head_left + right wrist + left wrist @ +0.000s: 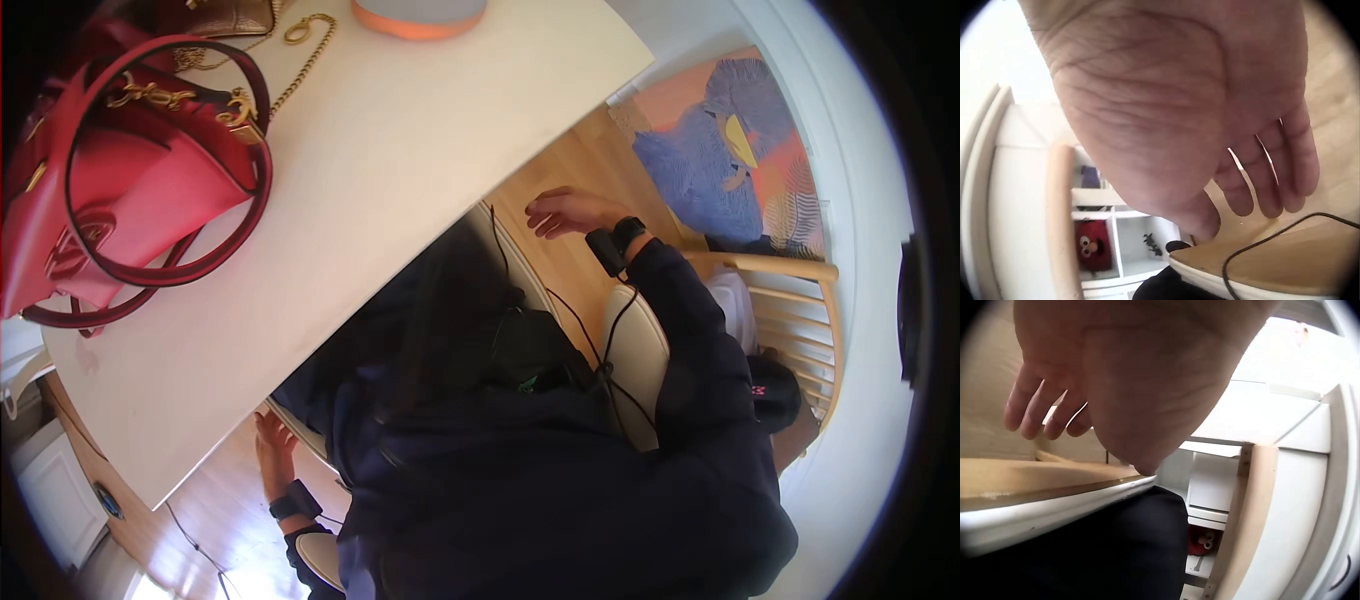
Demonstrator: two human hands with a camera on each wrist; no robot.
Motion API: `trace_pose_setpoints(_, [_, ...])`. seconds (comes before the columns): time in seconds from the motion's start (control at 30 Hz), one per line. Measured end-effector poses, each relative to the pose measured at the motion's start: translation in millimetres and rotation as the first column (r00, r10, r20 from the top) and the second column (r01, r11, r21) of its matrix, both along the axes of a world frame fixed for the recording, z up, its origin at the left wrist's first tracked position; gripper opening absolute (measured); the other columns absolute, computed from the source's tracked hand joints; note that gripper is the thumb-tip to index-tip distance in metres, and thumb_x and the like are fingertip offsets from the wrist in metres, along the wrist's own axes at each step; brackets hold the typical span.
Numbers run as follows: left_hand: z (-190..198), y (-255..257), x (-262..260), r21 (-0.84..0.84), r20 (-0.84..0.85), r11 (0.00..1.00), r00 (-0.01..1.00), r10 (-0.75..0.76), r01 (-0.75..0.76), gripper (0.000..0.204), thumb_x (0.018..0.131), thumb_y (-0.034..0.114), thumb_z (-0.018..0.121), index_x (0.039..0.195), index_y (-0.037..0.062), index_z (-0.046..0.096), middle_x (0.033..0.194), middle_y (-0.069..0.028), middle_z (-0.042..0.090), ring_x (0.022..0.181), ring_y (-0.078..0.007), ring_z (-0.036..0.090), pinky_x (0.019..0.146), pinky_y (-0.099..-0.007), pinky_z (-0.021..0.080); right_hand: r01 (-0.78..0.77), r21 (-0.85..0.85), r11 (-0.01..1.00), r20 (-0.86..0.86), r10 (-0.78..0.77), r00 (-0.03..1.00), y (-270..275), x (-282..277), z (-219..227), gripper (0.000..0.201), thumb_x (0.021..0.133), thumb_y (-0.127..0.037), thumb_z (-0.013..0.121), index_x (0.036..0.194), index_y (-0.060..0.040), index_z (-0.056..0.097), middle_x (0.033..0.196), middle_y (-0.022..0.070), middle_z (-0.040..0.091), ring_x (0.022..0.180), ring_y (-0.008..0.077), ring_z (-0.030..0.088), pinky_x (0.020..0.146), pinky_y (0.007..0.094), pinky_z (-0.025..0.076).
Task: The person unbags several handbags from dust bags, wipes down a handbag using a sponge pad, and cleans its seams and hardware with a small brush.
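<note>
My left hand (275, 445) hangs beside the chair seat, below the table edge, fingers loosely extended and holding nothing. In the left wrist view, the thumb tip of this hand (1122, 381) is close to the seat's wooden edge (1054, 478); whether they touch, I cannot tell. Out to the other side, my right hand (575, 212) is held over the wooden floor (590, 160), past the table edge, its fingers slightly bent and empty. The right wrist view shows the palm of that hand (1147, 106) with the fingers relaxed, above the seat edge (1272, 269) and a black cable (1272, 235).
A red handbag (150, 190) lies on the white table (400, 130), near a gold chain (300, 78) and a grey and orange object (420, 15). Black cables (575, 315) run by my lap. A slatted wooden chair (790, 265) stands at the right, near a picture (700, 180).
</note>
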State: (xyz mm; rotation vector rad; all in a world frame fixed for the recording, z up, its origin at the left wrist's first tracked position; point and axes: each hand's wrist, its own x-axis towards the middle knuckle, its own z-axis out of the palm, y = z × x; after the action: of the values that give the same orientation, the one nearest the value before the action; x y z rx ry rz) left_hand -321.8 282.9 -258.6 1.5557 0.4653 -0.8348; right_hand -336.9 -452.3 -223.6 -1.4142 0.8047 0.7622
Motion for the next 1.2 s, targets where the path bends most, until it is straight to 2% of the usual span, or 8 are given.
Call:
trace_pose_setpoints(0.1, [-0.3, -19.9, -14.8, -0.094, -0.086, 0.992, 0.993, 0.082, -0.09, 0.088, 0.114, 0.072, 0.036, 0.172, 0.0059, 0.034, 0.172, -0.013, 0.046, 0.154, -0.0296, 0.05, 0.127, -0.0436, 0.04, 0.042, 0.105, 0.994, -0.081, -0.033, 0.996, -1.6, -22.1, -13.3, 0.048, 0.11, -0.037, 0.069, 0.138, 0.0013, 0.066, 0.127, 0.0166, 0.074, 0.11, 0.0261, 0.074, 0.098, 0.0394, 0.061])
trace_pose_setpoints(0.27, [-2.7, -31.2, -22.5, 0.092, -0.055, 0.99, 0.992, 0.114, -0.109, 0.087, 0.116, 0.069, 0.031, 0.168, 0.0006, 0.04, 0.164, -0.0144, 0.056, 0.146, -0.0278, 0.056, 0.121, -0.0392, 0.044, 0.162, 0.178, 0.971, -0.079, -0.15, 0.985, -5.7, -42.5, 2.7, 0.05, 0.112, -0.039, 0.064, 0.142, 0.0011, 0.063, 0.132, 0.0163, 0.072, 0.116, 0.0278, 0.072, 0.103, 0.0404, 0.058])
trace_pose_setpoints(0.43, [-17.3, -21.3, -24.4, 0.19, 0.001, 0.981, 1.0, 0.022, -0.022, 0.082, 0.118, 0.063, 0.028, 0.166, -0.0019, 0.044, 0.16, -0.0156, 0.06, 0.141, -0.0285, 0.059, 0.118, -0.0387, 0.046, 0.209, 0.352, 0.912, 0.221, -0.298, 0.929, -31.3, -25.3, 60.7, 0.049, 0.114, -0.041, 0.059, 0.144, -0.0034, 0.064, 0.135, 0.0108, 0.072, 0.119, 0.0225, 0.07, 0.104, 0.0406, 0.056])
trace_pose_setpoints(0.63, [-12.8, -22.5, -18.6, 0.211, -0.003, 0.977, 1.0, -0.02, 0.02, 0.088, 0.115, 0.07, 0.027, 0.164, -0.0013, 0.045, 0.154, -0.0167, 0.065, 0.139, -0.0305, 0.061, 0.116, -0.0413, 0.046, 0.169, 0.106, 0.98, 0.388, -0.197, 0.9, -47.3, 38.5, 149.5, 0.039, 0.114, -0.043, 0.058, 0.132, -0.0099, 0.07, 0.124, 0.0042, 0.075, 0.111, 0.0163, 0.069, 0.098, 0.0352, 0.055])
trace_pose_setpoints(0.87, [-26.5, -16.9, -29.9, 0.076, -0.009, 0.988, 0.991, 0.134, -0.133, 0.091, 0.115, 0.072, 0.028, 0.168, -0.0013, 0.039, 0.157, -0.0165, 0.062, 0.142, -0.0313, 0.059, 0.119, -0.0404, 0.045, 0.439, -0.126, 0.889, 0.332, -0.38, 0.864, 3.9, 89.0, 68.3, 0.023, 0.107, -0.027, 0.069, 0.116, -0.0053, 0.073, 0.104, 0.0067, 0.075, 0.09, 0.0165, 0.072, 0.08, 0.0312, 0.059])
trace_pose_setpoints(1.03, [-35.2, -9.9, -30.2, -0.058, -0.064, 0.977, 0.978, 0.201, -0.204, 0.093, 0.114, 0.073, 0.033, 0.17, -0.0015, 0.036, 0.166, -0.0144, 0.052, 0.148, -0.029, 0.053, 0.124, -0.0393, 0.042, 0.74, 0.003, 0.673, 0.559, -0.615, 0.557, 15.8, 75.1, 35.8, 0.014, 0.098, -0.014, 0.074, 0.091, -0.002, 0.072, 0.087, 0.0101, 0.072, 0.073, 0.0194, 0.068, 0.068, 0.0332, 0.058])
trace_pose_setpoints(1.13, [-33.8, -10.9, -26.8, 0.027, -0.058, 0.993, 0.991, 0.117, -0.116, 0.092, 0.114, 0.072, 0.035, 0.169, -0.0017, 0.036, 0.167, -0.0143, 0.051, 0.15, -0.0289, 0.052, 0.125, -0.0406, 0.042, 0.7, -0.163, 0.695, 0.475, -0.566, 0.673, 11.4, 62.6, -12.3, 0.013, 0.095, -0.01, 0.074, 0.087, -0.0005, 0.071, 0.084, 0.011, 0.071, 0.07, 0.0205, 0.066, 0.064, 0.0335, 0.057])
trace_pose_setpoints(1.2, [-32.4, -19.4, -27.6, -0.033, -0.046, 0.971, 0.971, 0.236, -0.237, 0.09, 0.115, 0.07, 0.032, 0.166, -0.0026, 0.043, 0.162, -0.0149, 0.056, 0.147, -0.03, 0.056, 0.124, -0.0412, 0.044, 0.635, -0.197, 0.747, 0.311, -0.566, 0.763, 0.5, 57.0, -65.3, 0.015, 0.096, -0.012, 0.073, 0.086, -0.0006, 0.07, 0.08, 0.0113, 0.069, 0.067, 0.0204, 0.065, 0.059, 0.0339, 0.054])
